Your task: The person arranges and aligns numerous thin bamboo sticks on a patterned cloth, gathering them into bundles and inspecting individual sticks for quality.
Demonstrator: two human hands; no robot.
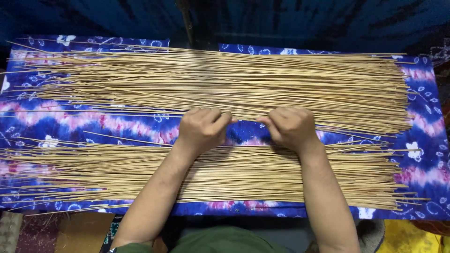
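Two wide piles of long thin bamboo sticks lie across a blue and pink tie-dye cloth (422, 100). The far pile (225, 82) is the larger one; the near pile (234, 175) lies under my forearms. My left hand (200, 130) and my right hand (291, 127) rest side by side in the gap between the piles, at the near edge of the far pile. Both hands have their fingers curled and pinch thin sticks from that edge between thumb and fingertips.
The cloth covers a flat work surface that ends at a dark blue backdrop (281, 21) behind. Below the near edge lie a brown board (82, 232) at the left and a yellow cloth (408, 236) at the right.
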